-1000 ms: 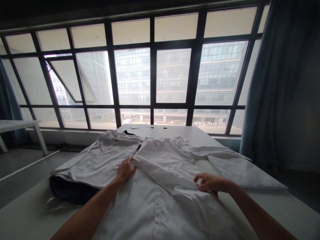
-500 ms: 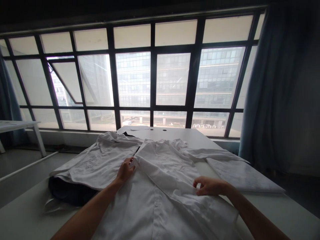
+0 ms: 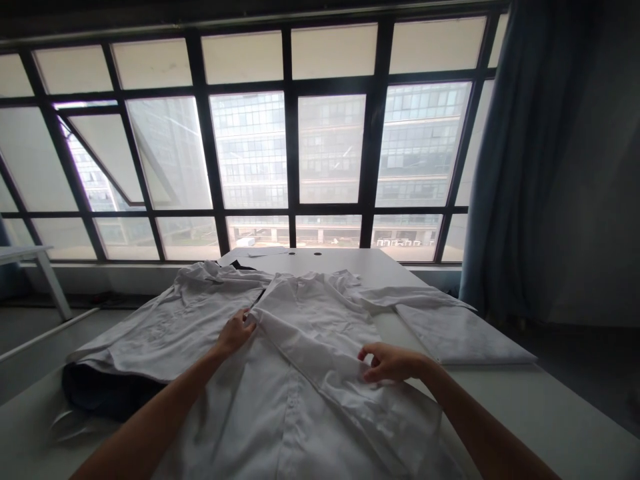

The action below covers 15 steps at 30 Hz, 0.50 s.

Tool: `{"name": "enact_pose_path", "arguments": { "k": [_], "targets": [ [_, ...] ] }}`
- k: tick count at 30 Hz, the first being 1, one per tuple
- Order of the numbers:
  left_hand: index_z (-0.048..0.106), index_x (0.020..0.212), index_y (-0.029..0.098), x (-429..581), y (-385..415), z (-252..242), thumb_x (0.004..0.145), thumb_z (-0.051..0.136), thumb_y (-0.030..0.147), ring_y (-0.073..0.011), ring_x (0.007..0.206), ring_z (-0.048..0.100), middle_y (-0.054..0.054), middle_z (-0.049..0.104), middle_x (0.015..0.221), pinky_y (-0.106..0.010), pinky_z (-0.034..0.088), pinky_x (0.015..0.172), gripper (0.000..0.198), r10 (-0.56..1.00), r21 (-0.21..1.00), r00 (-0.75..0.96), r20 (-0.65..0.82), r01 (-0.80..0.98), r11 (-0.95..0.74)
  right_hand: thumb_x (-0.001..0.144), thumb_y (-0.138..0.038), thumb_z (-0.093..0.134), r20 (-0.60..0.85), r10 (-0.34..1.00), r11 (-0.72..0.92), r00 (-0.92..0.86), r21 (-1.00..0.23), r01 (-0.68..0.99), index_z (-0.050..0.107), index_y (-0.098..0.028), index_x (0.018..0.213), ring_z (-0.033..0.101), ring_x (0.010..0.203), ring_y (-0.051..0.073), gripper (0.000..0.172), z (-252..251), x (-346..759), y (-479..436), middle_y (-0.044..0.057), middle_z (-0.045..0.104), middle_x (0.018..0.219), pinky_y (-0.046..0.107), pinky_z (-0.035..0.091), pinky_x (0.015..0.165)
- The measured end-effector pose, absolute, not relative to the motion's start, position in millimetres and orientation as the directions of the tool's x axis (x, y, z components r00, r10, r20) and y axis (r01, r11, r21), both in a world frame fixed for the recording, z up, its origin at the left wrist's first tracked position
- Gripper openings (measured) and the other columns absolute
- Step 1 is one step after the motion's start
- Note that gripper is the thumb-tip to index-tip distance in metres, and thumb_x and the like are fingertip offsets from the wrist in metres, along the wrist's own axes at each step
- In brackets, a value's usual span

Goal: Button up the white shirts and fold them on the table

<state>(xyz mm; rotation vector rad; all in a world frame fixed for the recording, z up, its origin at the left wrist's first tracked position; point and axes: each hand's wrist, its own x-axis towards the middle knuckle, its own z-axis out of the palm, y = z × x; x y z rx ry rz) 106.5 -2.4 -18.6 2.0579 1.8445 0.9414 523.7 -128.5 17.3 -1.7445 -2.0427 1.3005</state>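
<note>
A white shirt (image 3: pixel 300 373) lies spread on the white table, one sleeve laid diagonally across its front. At the shirt's left edge, near the shoulder, my left hand (image 3: pixel 237 331) pinches the white cloth between thumb and fingers. My right hand (image 3: pixel 393 362) rests at the right side, over the sleeve's lower part, with thumb and forefinger curved apart and a gap between them; the other fingers are partly hidden. Left of the shirt lies another white garment (image 3: pixel 165 327) with dark cloth (image 3: pixel 103 392) under its near edge.
A flat, clear-wrapped white piece (image 3: pixel 465 337) lies on the right side of the table (image 3: pixel 530 400). Another white table (image 3: pixel 47 280) stands at the far left. Beyond are large windows (image 3: pixel 330 153), one tilted open, and a dark curtain (image 3: pixel 515 167).
The whole view has shifted, so table, garments and hands appear further left. Relative to the shirt, both hands stay in nearly the same places.
</note>
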Motion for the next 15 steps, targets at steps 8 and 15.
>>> {"name": "enact_pose_path", "arguments": {
  "k": [8,15],
  "targets": [
    [0.059,0.120,0.017,120,17,4,0.082,0.053,0.025,-0.0272,0.102,0.066,-0.012,0.070,0.111,-0.031,0.049,0.081,0.039,0.972,0.284,0.033,0.234,0.954,-0.101,0.065,-0.019,0.073,-0.410,0.845,-0.127,-0.344,-0.778,0.615,0.051,-0.017,0.115,0.055,0.058,0.009,0.055,9,513,-128,-0.003,0.061,0.077,0.017,0.039,0.051],
    [0.059,0.122,0.018,121,32,3,0.083,0.050,0.018,-0.0296,0.106,0.065,-0.012,0.069,0.116,-0.037,0.051,0.084,0.040,0.973,0.257,0.061,0.221,0.959,-0.118,0.061,-0.011,0.067,-0.418,0.849,-0.160,-0.323,-0.786,0.597,0.052,-0.017,0.108,0.052,0.054,0.008,0.049,8,510,-126,-0.005,0.058,0.070,0.016,0.036,0.048]
  ]
}}
